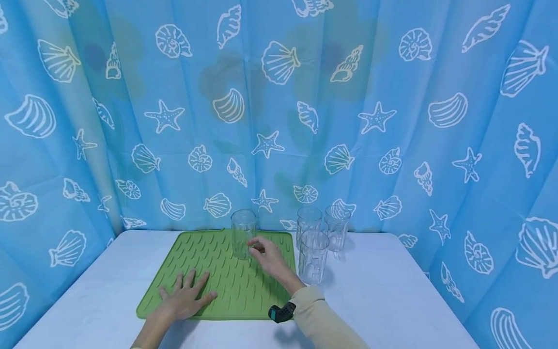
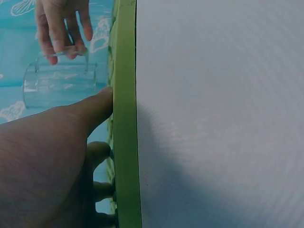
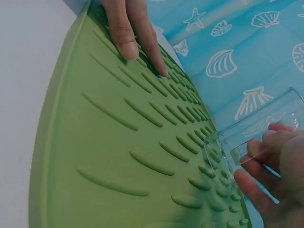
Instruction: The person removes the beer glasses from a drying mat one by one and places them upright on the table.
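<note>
A clear glass mug (image 1: 242, 232) stands upright near the back of a green ridged mat (image 1: 183, 252). My right hand (image 1: 268, 257) is at the mug's right side, its curled fingers around the handle; the left wrist view shows this clear handle (image 2: 87, 61) by the fingertips. My left hand (image 1: 185, 298) lies with fingers spread on the front left part of the mat. From the right wrist view, its fingers (image 3: 124, 40) touch the ridged surface. Whether the mug's base presses fully on the mat is hard to tell.
Right of the mat stand three more clear glasses: a front one (image 1: 314, 257), a back left one (image 1: 308, 220) and a back right one (image 1: 337, 228). All rest on a white table (image 1: 383, 291). A blue shell-patterned curtain (image 1: 279, 116) hangs behind and at both sides.
</note>
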Motion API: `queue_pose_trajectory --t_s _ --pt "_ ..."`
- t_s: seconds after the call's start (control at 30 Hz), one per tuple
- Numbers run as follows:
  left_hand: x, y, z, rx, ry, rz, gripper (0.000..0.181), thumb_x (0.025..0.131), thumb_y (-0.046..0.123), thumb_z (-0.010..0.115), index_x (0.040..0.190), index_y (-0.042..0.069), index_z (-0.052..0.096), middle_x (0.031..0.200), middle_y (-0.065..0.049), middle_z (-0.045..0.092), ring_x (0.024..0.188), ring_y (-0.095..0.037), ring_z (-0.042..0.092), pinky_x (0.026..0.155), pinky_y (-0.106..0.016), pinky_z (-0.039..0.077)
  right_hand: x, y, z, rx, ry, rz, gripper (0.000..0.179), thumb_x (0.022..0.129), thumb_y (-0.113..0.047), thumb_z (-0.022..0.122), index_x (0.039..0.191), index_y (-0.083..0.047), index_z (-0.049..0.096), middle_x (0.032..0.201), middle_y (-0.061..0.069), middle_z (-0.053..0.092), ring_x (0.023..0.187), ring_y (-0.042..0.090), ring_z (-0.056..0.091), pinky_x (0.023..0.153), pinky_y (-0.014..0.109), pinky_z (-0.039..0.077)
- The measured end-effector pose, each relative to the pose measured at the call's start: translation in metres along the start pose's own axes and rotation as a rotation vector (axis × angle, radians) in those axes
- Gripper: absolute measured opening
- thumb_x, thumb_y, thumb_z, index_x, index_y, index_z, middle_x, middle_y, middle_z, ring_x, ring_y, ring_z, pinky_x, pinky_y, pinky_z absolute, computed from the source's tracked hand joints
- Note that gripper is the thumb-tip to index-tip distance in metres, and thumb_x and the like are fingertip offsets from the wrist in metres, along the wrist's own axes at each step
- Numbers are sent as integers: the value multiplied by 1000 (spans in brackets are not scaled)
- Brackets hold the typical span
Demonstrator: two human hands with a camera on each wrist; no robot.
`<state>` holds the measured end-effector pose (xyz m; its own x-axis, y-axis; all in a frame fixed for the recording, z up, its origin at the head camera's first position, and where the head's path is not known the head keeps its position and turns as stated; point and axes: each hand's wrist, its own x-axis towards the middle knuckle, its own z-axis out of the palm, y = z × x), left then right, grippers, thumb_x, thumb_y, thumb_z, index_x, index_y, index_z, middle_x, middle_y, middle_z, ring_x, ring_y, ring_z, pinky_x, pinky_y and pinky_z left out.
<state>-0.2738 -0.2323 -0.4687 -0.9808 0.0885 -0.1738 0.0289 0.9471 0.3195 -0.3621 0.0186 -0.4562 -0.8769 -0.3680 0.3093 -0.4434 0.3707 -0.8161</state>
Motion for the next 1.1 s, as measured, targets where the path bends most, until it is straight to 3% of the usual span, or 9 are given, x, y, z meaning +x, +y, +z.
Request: queue_pose_trajectory --t_s 0.23,0.47,0.67,0.9,1.1 --pt "0 1 0 1 12 -2 82 93 68 43 155 16 30 160 -31 14 144 -60 5 96 -90 0 1 -2 2 5 12 -64 23 99 -15 59 119 -7 66 106 9 71 96 23 69 79 24 57" --pt "0 2 0 3 16 -4 81 93 67 44 155 16 30 160 -31 14 144 -60 5 96 -89 0 -1 -7 1 -32 14 -62 23 96 -15 63 117 -6 69 110 6 74 101 21 69 86 26 56" --pt "2 1 2 9 15 -9 82 93 69 43 155 17 30 160 -30 14 144 -60 5 96 -89 0 -3 -10 0 2 18 -87 23 95 -14 65 116 -6 68 106 7 74 96 21 70 81 25 57" --pt "3 0 4 8 17 -7 82 93 69 44 155 17 30 160 -30 14 144 -60 5 96 -90 1 -8 -14 -4 -10 -8 -161 20 95 -12 64 114 -7 68 103 9 74 90 21 71 76 21 57" --pt "2 -1 4 1 24 -4 82 93 68 44 155 16 31 160 -31 14 144 -60 4 95 -90 -1 -15 -15 -10 5 -9 -222 19 95 -12 63 113 -5 68 104 11 74 90 23 72 78 26 58"
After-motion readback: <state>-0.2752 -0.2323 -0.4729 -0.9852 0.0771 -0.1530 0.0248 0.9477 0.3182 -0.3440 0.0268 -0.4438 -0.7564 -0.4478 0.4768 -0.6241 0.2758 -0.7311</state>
